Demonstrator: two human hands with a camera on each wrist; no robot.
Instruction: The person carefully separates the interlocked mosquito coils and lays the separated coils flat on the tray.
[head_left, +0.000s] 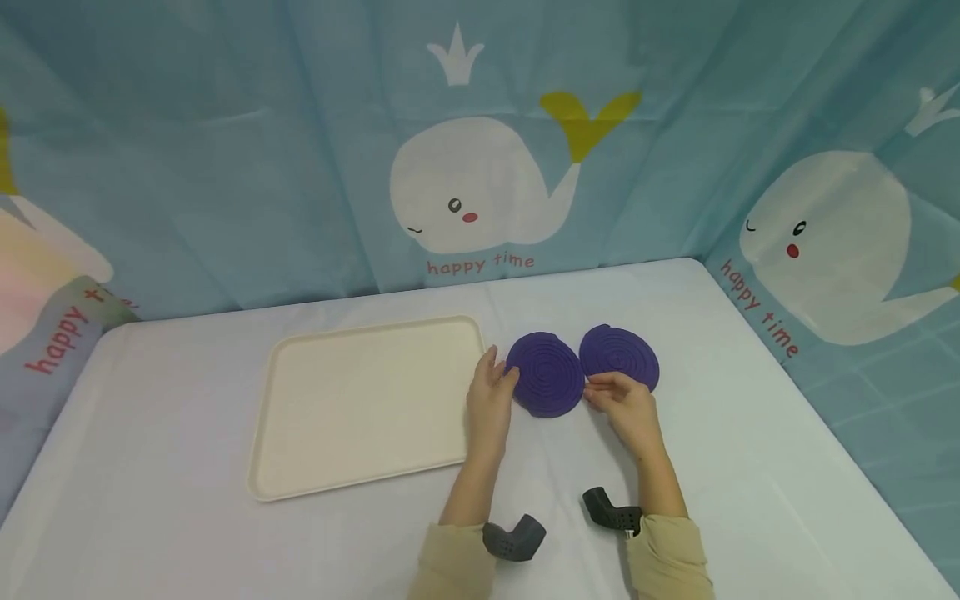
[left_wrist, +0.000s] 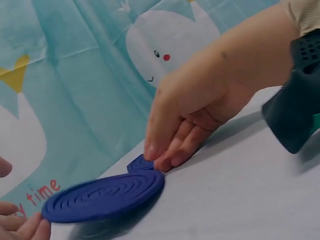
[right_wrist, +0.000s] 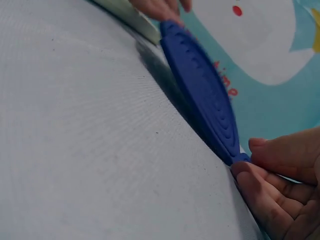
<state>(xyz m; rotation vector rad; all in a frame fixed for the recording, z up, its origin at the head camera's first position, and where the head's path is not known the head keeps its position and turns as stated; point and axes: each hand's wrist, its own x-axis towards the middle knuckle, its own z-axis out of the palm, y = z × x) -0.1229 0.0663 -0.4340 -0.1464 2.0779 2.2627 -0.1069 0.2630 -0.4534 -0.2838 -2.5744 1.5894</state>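
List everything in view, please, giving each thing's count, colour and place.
Table: 1, white, across the foreground.
Tray: 1, cream, on the table.
Left disc: 1, purple, right of the tray.
Right disc: 1, purple, right of the left disc.
Curtain: count unclear, blue, behind the table.
Whales: 3 in the head view, mainly white, printed on the curtain.
Captions: 3 there, red, near the whales.
Cameras: 2, dark grey, low in the head view.
Sleeves: 2, beige, along its lower edge.
Left hand: 1, bare, gripping the left disc's left edge.
Right hand: 1, bare, at that disc's right edge.
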